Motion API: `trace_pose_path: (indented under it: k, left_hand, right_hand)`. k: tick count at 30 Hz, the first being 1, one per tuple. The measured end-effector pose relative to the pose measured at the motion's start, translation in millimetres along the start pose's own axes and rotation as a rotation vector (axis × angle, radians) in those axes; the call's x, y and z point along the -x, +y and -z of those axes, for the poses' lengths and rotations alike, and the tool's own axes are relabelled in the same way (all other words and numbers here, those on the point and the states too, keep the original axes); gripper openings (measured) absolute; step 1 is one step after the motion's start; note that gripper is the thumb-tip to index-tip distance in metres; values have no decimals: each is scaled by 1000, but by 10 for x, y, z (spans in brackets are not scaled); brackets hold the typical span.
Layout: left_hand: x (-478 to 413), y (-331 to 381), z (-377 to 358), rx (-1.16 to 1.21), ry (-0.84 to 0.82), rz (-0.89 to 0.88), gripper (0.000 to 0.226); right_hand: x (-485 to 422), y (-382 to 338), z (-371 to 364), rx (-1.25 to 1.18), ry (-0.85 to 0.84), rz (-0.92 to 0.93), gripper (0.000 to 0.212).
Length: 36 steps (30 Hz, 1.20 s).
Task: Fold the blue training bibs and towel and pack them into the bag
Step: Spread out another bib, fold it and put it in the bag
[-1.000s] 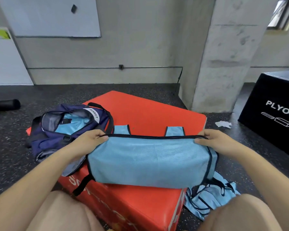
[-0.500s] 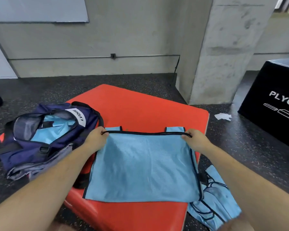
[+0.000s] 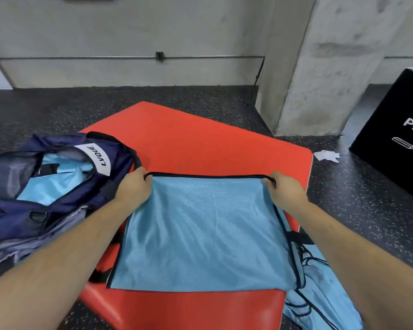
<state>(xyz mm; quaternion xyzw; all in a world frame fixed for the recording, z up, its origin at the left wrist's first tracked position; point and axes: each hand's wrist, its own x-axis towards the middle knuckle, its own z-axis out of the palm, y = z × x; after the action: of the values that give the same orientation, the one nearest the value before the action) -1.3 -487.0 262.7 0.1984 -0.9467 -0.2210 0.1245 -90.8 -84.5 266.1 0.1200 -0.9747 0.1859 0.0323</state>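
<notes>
The bib (image 3: 200,234), held up a second ago, now lies folded flat on the mat (image 3: 200,144).

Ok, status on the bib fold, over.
Left hand, right hand pinching blue bib at far corners. Flat on red mat. Navy bag open, left; nothing between.

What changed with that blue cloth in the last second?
The left hand and right hand carried the raised edge of the light blue mesh bib forward and laid it flat on the red padded mat, covering its straps; they still pinch it. The navy bag and floor heap of bibs stayed.
</notes>
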Motion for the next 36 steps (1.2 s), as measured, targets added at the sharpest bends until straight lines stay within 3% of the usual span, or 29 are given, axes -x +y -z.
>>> trace_pose_path:
  k: [4, 6, 10, 14, 18, 21, 26, 31, 36]
  left_hand:
    - [-175, 60, -138, -211, -10, -75, 20]
    - [-246, 53, -211, -383, -53, -169, 28]
    - [-377, 11, -289, -434, -159, -196, 31]
    - [-520, 69, -119, -201, -122, -128, 21]
    - [-629, 304, 379, -91, -17, -123, 12]
    - [-587, 469, 825, 28, 24, -211, 13]
    - [-415, 639, 1474, 70, 81, -405, 46]
    - [-45, 858, 1991, 24, 99, -502, 60]
    - [444, 881, 2595, 162, 39, -617, 37]
  right_hand:
    - [-197, -70, -93, 162, -34, -21, 29]
    - [-275, -49, -136, 220, -58, -3, 38]
    - [-429, 31, -172, 205, -81, 37, 31]
    - [-578, -81, 0, 4, -8, 51, 10]
    - [-642, -258, 476, -135, 98, 74, 9]
    - [-585, -388, 911, -166, 116, 150, 17]
    - [-349, -571, 1541, -122, 122, 314, 50]
    - [60, -717, 2049, -62, 100, 364, 43]
    - [723, -801, 2678, -180, 133, 452, 23]
